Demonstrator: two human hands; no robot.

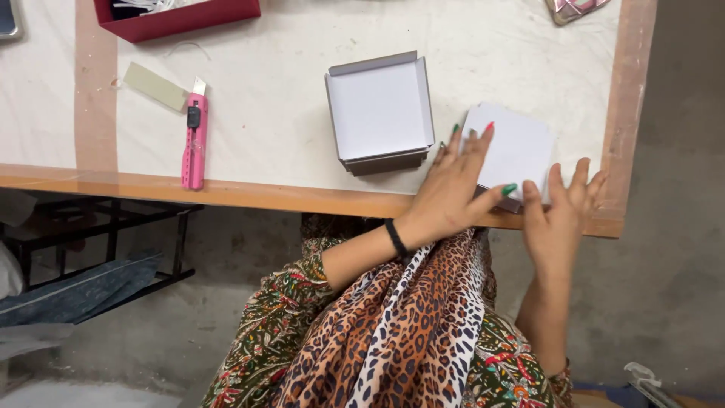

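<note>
A small white square box [517,147] lies at the table's near edge on the right. My left hand [453,189] rests flat on its left side, fingers spread. My right hand [559,215] presses against its near right edge, thumb up along the side. A stack of grey-sided white square boxes [380,112] stands just left of my left hand, apart from it. A black band sits on my left wrist.
A pink utility knife [194,140] and a pale card strip [155,85] lie at the left. A red tray [177,17] stands at the far edge. The table [287,143] has a white top with a tan wooden border. A dark metal frame is below left.
</note>
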